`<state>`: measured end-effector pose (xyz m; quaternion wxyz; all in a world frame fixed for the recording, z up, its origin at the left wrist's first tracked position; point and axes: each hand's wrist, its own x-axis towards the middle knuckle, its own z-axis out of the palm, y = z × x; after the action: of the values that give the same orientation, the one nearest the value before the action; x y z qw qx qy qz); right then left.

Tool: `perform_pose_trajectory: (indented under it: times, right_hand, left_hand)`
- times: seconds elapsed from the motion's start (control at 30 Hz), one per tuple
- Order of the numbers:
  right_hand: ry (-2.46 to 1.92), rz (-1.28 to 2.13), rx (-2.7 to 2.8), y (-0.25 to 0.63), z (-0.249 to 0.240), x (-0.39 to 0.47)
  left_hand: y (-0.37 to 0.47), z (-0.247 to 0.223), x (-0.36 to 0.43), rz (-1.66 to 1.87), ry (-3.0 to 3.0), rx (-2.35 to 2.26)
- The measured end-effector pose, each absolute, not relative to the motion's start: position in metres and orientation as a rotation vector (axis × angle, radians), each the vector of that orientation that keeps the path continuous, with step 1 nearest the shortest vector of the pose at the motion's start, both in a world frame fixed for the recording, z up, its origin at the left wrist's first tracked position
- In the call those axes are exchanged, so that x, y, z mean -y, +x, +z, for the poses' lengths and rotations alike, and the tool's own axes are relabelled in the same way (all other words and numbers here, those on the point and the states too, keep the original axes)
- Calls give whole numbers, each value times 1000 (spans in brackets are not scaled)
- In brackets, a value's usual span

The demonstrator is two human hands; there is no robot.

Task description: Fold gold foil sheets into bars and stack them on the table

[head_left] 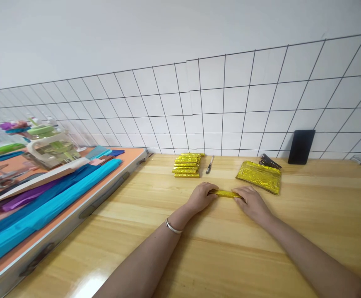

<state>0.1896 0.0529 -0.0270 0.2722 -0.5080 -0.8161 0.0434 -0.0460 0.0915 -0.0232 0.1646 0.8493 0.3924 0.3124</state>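
A narrow roll of shiny gold foil paper (226, 193) lies crosswise between my hands, low over the wooden table (217, 256). Its left end is in my left hand (203, 196), whose fingers are closed on it. My right hand (251, 202) grips the other end, thumb below and fingers above. Beyond my left hand rests a stack of similar gold foil rolls (186, 165). Flat sheets of gold foil paper (259, 177) lie beyond my right hand. A pen (210, 164) sits between the stack and the sheets.
A black stapler-like tool (269, 161) lies behind the foil sheets. A dark phone-like slab (301, 147) leans on the tiled wall (211, 99). At left, a raised orange-topped board (133, 155) bears blue crepe paper rolls (75, 194), scissors and a clear jug (51, 147).
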Motion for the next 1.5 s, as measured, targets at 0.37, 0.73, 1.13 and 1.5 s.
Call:
perform_pose_trajectory:
  times: [0.37,0.73,1.13,1.5]
  right_hand:
    - [-1406,116,2186,188,-22,-49]
    - [-1323,211,1939,188,-22,-48]
    - [-1352,365,1712,194,-35,-59]
    - [-1230,727,1495,190,-30,-55]
  left_hand:
    - [-43,-21,-87,864,2463,-1137]
    - [-46,-19,-93,995,2304,-1212]
    - [-49,-20,-91,911,2322,-1331]
    - [-41,-7,-78,988,1359,-960]
